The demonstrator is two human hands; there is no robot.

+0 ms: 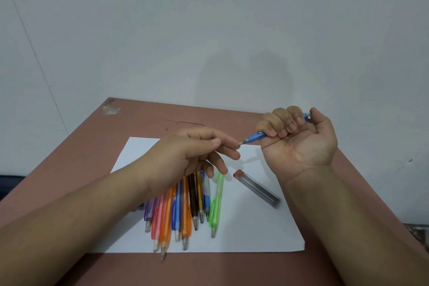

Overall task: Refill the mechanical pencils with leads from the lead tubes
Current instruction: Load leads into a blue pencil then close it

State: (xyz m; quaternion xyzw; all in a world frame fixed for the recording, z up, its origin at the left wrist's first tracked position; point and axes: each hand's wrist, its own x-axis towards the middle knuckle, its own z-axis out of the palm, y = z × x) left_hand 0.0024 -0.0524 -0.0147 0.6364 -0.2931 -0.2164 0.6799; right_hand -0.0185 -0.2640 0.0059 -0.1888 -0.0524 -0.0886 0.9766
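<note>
The right hand (299, 137) gripped a blue pencil (256, 136) above the worktop's far edge; the left hand's (185, 158) fingertips pinched at its tip, possibly a lead. The lead tube (256, 188) and other pencils (183, 206) lay mid-worktop, apparently still unfilled.

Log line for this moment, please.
right hand: grips blue pencil | left hand: fingertips at its tip | lead tube: on paper
</note>
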